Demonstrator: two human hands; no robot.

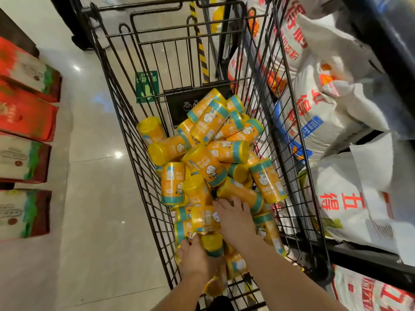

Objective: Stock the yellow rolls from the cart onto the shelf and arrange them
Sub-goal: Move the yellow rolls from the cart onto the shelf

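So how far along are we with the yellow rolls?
Done: nothing that shows; no yellow rolls appear on a shelf in this view. In hand: the left hand grips one yellow teal-banded cylindrical roll; the right hand rests on the heap of rolls. Left: that whole heap in the black wire cart.

Black wire cart (179, 102) with a loose heap of yellow rolls (208, 162)

The lowest rolls (215, 286) in the cart (179, 108) are buried under the heap. The fingertips of the left hand (197, 258) are hidden behind the gripped roll (212, 244). Both forearms are cut off by the lower edge. The sacks (336, 122) are blurred and cropped at the right; the boxes' (24, 158) print cannot be read.
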